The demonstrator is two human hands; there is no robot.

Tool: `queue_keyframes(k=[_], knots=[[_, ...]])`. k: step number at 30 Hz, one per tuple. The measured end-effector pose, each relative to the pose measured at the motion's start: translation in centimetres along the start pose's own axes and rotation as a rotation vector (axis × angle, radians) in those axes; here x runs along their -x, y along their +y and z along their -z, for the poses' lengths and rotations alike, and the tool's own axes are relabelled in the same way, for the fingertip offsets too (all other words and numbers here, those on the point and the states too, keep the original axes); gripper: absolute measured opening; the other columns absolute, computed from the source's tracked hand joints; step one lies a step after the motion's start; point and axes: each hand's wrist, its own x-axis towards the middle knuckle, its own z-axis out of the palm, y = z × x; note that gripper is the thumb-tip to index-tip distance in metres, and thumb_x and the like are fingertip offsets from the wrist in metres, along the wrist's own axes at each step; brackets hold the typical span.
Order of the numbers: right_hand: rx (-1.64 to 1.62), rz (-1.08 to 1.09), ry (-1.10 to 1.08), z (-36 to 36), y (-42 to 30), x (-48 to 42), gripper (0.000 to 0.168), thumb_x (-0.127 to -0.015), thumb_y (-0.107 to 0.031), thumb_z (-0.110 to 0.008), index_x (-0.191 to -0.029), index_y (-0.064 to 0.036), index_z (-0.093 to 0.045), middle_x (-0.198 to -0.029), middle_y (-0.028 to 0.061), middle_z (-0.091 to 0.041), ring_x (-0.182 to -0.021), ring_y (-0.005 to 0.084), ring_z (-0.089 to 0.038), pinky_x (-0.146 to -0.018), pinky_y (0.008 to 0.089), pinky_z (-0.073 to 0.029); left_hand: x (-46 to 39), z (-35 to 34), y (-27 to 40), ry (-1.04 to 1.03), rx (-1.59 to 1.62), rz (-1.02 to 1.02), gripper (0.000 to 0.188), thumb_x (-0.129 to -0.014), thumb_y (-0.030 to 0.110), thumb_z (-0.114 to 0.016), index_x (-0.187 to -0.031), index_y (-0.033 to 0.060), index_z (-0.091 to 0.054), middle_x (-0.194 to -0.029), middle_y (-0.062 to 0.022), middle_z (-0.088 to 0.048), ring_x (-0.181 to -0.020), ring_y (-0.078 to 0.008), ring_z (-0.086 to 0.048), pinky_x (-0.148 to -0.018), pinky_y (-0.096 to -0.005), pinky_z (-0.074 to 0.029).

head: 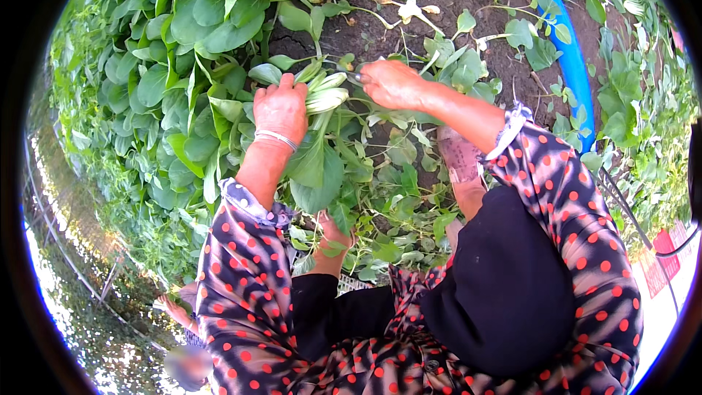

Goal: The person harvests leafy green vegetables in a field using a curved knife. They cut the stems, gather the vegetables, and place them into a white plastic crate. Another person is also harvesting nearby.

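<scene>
My left hand (281, 107) is closed around a bunch of leafy greens (327, 92), whose pale green stem bases point right and whose broad leaves hang below. My right hand (392, 83) is just right of the stem bases, its fingers curled on a small tool; a short dark metal part (356, 77) shows at the fingertips, the rest is hidden in the fist. A gap lies between my two hands. Dense broad-leaved green plants (203, 22) stand left of my left hand. Cut or loose leaves and a yellowed plant piece (411, 11) lie on the soil above my right hand.
A blue hose or pipe (565, 38) curves along the upper right over brown soil (351, 27). Low weeds (384, 225) surround my feet. Black thin rods (630, 214) and a red plastic crate (665, 255) are at the right. Another person (189, 365) is at the lower left.
</scene>
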Motion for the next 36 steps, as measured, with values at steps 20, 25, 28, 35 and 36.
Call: queue_keyframes(k=[20, 25, 28, 35, 36], knots=[[-0.326, 0.504, 0.281, -3.3, 4.2, 3.6, 0.027, -0.082, -0.009, -0.059, -0.109, -0.007, -0.056, -0.091, 0.0149, -0.062, -0.085, 0.0345, -0.062, -0.072, 0.0401, -0.050, 3.4, 5.4, 6.5, -0.264, 0.587, 0.234, 0.044, -0.060, 0.017, -0.072, -0.102, 0.0055, -0.067, -0.130, -0.0208, -0.048, -0.105, -0.0344, -0.059, -0.092, -0.0386, -0.047], [0.173, 0.376, 0.337, -3.5, 3.5, 2.9, 0.018, -0.081, -0.012, -0.055, -0.097, -0.005, -0.057, -0.087, 0.0167, -0.062, -0.079, 0.0371, -0.061, -0.070, 0.0460, -0.049, 4.5, 2.7, 6.2, -0.369, 0.545, 0.458, 0.047, -0.060, 0.018, -0.072, -0.107, 0.0103, -0.067, -0.131, -0.0243, -0.048, -0.116, -0.0338, -0.053, -0.096, -0.0386, -0.045], [0.204, 0.301, 0.275, -2.6, 0.9, 4.3, 0.018, -0.080, -0.011, -0.054, -0.097, -0.005, -0.057, -0.083, 0.0184, -0.061, -0.079, 0.0383, -0.062, -0.070, 0.0481, -0.049, 4.9, 0.7, 4.0, -0.387, 0.551, 0.466, 0.052, -0.060, 0.022, -0.073, -0.111, 0.0134, -0.066, -0.125, -0.0249, -0.053, -0.118, -0.0344, -0.051, -0.097, -0.0383, -0.044], [0.113, 0.264, 0.301, -4.1, 2.1, 2.6, 0.014, -0.083, -0.015, -0.053, -0.092, -0.005, -0.057, -0.083, 0.0180, -0.060, -0.075, 0.0348, -0.061, -0.066, 0.0465, -0.047, 5.1, -0.3, 5.5, -0.372, 0.550, 0.541, 0.039, -0.063, 0.019, -0.073, -0.101, 0.0118, -0.067, -0.120, -0.0166, -0.051, -0.096, -0.0345, -0.061, -0.087, -0.0398, -0.048], [0.030, 0.209, 0.259, -4.1, 2.2, 2.2, 0.013, -0.085, -0.016, -0.051, -0.091, -0.005, -0.056, -0.082, 0.0172, -0.059, -0.073, 0.0336, -0.060, -0.064, 0.0453, -0.046, 5.4, -0.6, 6.4, -0.320, 0.544, 0.550, 0.037, -0.063, 0.018, -0.073, -0.099, 0.0117, -0.066, -0.120, -0.0158, -0.049, -0.094, -0.0344, -0.061, -0.086, -0.0403, -0.049]])
